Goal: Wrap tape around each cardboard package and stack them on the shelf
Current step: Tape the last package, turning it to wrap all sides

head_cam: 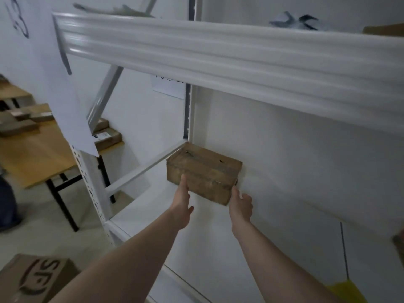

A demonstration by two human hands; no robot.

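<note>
A small brown cardboard package [204, 171], wrapped in clear tape, sits on the white shelf board [273, 193] in its far left corner. My left hand [182, 200] reaches in with straight fingers, and the fingertips touch the package's front face near its left end. My right hand [240, 203] is at the package's front right corner, with its fingertip against the lower edge and the other fingers loosely curled. Neither hand wraps around the package.
A white shelf beam [218, 60] crosses just above my arms. A wooden table [37, 154] with several cardboard packages stands at left. A large printed box [32, 278] sits on the floor at lower left. A paper sheet [65, 95] hangs off the shelf post.
</note>
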